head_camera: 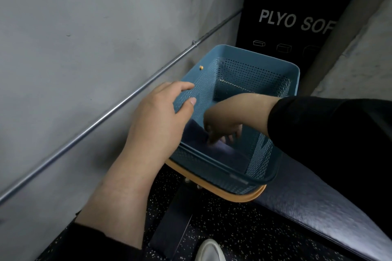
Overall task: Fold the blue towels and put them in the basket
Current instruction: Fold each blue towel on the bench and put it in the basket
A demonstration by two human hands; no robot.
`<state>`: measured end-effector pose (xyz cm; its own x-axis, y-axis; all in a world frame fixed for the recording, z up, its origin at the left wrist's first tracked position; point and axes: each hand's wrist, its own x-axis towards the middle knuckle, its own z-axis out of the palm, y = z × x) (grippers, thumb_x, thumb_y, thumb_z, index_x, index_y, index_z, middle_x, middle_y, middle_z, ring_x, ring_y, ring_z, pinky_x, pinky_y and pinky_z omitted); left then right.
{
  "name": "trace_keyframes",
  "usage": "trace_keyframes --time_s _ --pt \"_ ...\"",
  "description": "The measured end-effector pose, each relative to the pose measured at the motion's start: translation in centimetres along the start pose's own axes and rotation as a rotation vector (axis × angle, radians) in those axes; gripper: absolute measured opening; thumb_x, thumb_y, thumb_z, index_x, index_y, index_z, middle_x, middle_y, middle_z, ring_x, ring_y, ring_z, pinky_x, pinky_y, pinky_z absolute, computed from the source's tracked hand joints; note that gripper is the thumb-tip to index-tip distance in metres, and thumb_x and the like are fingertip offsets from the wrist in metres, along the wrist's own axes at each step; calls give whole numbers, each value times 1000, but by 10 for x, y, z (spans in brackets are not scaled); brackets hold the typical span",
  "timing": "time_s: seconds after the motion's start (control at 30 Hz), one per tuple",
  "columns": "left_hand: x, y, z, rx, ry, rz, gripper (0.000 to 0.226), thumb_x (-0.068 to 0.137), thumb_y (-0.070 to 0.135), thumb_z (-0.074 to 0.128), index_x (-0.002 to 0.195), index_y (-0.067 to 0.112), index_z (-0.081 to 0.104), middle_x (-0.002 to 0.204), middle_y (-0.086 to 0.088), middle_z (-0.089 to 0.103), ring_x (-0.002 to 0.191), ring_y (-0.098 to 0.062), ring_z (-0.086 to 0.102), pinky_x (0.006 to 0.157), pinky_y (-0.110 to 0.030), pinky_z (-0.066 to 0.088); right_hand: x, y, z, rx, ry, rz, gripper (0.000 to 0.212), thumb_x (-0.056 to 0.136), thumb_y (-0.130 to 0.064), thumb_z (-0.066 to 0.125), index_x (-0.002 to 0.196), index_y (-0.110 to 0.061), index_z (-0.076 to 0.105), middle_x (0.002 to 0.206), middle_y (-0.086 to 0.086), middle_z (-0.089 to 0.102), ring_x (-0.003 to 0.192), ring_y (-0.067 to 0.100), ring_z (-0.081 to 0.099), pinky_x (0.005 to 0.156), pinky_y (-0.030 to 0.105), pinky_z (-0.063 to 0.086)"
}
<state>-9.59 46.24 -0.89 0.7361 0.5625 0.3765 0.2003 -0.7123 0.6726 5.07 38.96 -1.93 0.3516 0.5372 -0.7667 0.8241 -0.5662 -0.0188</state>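
Folded blue towel (196,136) lies at basket (294,74) near end, right hand (222,127) fingers pressing it, uncurled. Left hand (161,112) spread on left rim. Far half beyond the right hand is open.

Basket (244,74): blue plastic, rectangular, perforated walls, solid rim, upright and open-topped; rests on a tan wooden seat (237,194), overhanging its near edge. Towel (224,151): dark blue, lying flat on the basket floor at the near end, one edge riding up the left wall.
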Motion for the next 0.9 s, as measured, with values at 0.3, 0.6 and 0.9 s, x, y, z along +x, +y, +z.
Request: trace_keyframes --time_s 0.3,0.6,0.9 --pt "1 2 -1 13 -2 -13 30 94 30 67 124 28 68 119 12 66 111 -5 57 97 -24 45 -47 16 -8 -440 472 -539 75 81 -44 76 145 -28 43 152 -8 40 123 18 51 92 25 37" --pt "0 2 -1 9 -13 -34 29 94 32 66 123 30 68 120 15 65 112 -2 57 95 -20 43 -28 15 12 -69 389 -511 82 84 -31 76 153 -34 31 142 -10 53 96 -4 51 86 4 33" --pt "0 3 0 -20 15 -39 27 93 29 68 120 29 69 116 16 65 109 2 57 96 -22 45 -7 16 16 293 163 -269 64 85 -31 78 137 -19 44 101 3 65 75 19 68 68 36 61"
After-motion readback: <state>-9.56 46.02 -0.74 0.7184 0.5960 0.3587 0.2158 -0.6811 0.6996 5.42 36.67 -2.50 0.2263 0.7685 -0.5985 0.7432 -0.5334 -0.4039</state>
